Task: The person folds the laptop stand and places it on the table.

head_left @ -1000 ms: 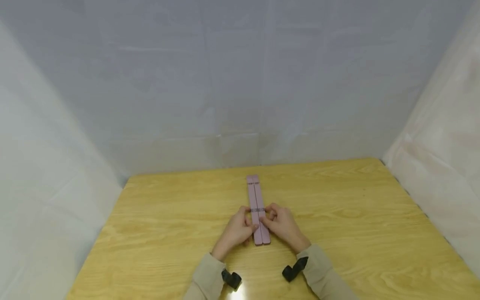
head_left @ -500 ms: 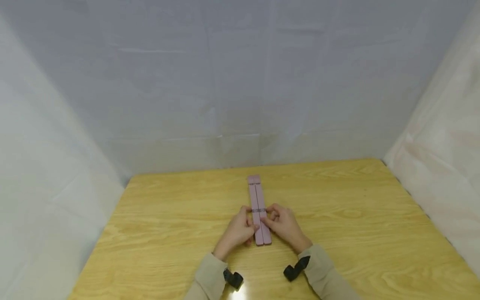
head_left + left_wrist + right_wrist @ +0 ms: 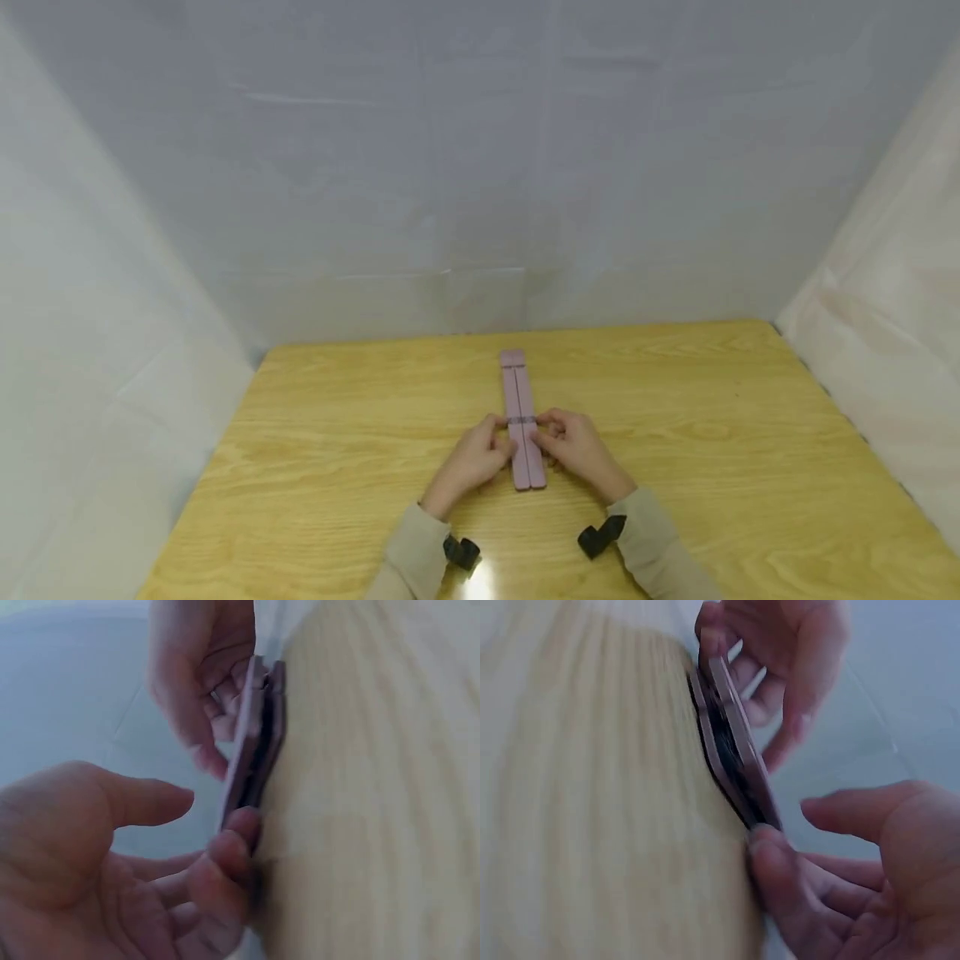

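Note:
A long, flat mauve folded piece [image 3: 534, 471], made of two narrow strips side by side with dark cross lines, lies lengthwise on the table. Its edge in the left wrist view [image 3: 244, 750] reveals two stacked layers with a dark gap between them. My left hand [image 3: 468, 460] holds the left edge, fingertips low against the side. On the opposite edge, my right hand [image 3: 581, 450] holds with its index finger at the cross line. Seen from the right wrist, the right thumb [image 3: 847, 814] stands a little off the upper layer, while a fingertip presses the lower side.
The wood-grain table [image 3: 360, 400] spreads around the hands. Pale grey sheeting [image 3: 480, 167] rises behind its far edge, with white sheeting on the left [image 3: 112, 292] and right [image 3: 900, 292]. Black wrist mounts [image 3: 461, 552] stick out from both sleeves.
The head view has shifted slightly. Both thumbs have eased outward toward the mauve piece's edges, and my right wrist sits a bit farther right. The piece stays flat on the table.

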